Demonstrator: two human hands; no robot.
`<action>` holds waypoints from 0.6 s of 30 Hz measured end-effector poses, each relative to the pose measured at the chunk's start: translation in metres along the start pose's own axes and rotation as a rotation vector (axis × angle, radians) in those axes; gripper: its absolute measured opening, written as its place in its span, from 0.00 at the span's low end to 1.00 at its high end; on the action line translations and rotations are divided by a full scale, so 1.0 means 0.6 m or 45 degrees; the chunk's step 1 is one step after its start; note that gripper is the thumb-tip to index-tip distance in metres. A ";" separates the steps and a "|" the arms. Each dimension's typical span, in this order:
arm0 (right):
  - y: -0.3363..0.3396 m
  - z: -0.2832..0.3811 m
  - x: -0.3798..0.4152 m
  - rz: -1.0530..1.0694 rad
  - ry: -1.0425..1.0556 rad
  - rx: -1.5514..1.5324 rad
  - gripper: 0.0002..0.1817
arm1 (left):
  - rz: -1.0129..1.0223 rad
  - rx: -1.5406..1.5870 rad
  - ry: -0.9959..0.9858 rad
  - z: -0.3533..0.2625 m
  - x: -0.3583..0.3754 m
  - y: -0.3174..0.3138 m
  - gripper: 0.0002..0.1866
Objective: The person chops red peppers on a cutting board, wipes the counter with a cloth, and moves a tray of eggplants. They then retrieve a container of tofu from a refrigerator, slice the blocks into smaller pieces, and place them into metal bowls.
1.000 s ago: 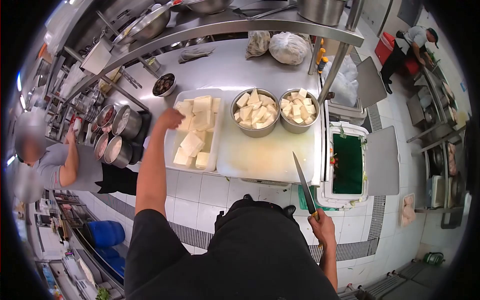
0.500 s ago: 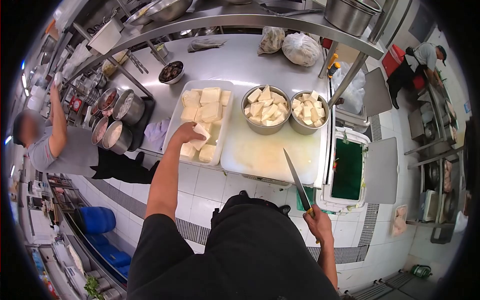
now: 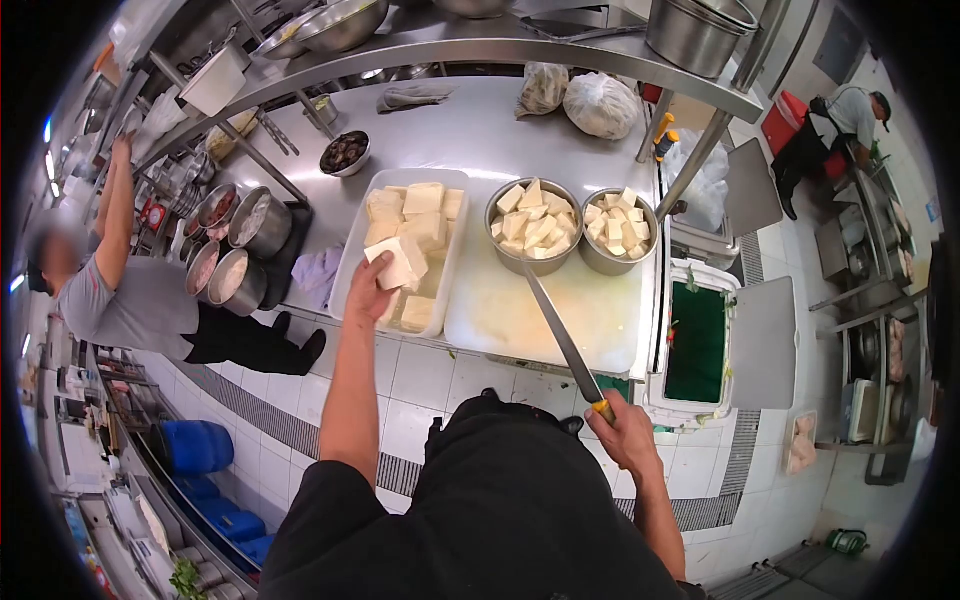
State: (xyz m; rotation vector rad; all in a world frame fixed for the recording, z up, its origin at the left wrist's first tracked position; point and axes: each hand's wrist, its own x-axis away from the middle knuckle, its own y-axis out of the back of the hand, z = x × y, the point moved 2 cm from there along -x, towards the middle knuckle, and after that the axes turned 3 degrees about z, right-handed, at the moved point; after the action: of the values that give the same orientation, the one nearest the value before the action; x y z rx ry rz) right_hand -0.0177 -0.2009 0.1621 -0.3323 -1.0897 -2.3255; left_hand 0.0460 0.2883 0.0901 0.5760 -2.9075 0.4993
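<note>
My left hand (image 3: 368,290) is closed around a white block of tofu (image 3: 398,262), held tilted above the clear plastic tub (image 3: 455,285). More tofu blocks (image 3: 424,198) lie in that tub, some in liquid. In my right hand (image 3: 625,432) is a long kitchen knife (image 3: 562,338) with a yellow handle, its blade slanting up over the cutting board (image 3: 500,318). Behind the board's bare part are two round metal pots, the left pot (image 3: 537,263) and the right pot (image 3: 618,268), both heaped with cut tofu pieces.
A bowl of dark pieces (image 3: 345,152) sits behind the tub. Overhead runs a metal shelf (image 3: 440,42). At right is an open green-lined bin (image 3: 695,340). One person (image 3: 140,290) stands at left near several pots; another (image 3: 835,135) bends at far right.
My left hand has lifted the tofu block and turned it palm-up, nearer to me. The knife has swung left, its tip now near the left pot.
</note>
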 end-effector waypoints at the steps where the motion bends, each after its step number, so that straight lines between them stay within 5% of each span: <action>1: 0.001 0.014 -0.004 -0.016 0.071 -0.043 0.17 | 0.052 0.483 0.028 0.008 0.010 -0.023 0.28; 3: -0.003 0.043 -0.013 -0.073 0.178 0.024 0.17 | 0.117 0.623 -0.020 0.036 0.010 -0.064 0.31; 5: -0.010 0.071 -0.017 -0.132 0.284 0.086 0.17 | 0.510 0.993 -0.017 0.055 0.006 -0.112 0.33; 18: -0.011 0.095 -0.014 -0.175 0.306 0.106 0.15 | 0.376 0.964 0.023 0.073 0.010 -0.254 0.35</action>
State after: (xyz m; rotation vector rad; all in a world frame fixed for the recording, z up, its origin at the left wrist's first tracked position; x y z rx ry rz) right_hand -0.0154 -0.1508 0.1907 0.0551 -1.1149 -2.3561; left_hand 0.0971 0.1382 0.0952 0.1932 -2.7182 1.6551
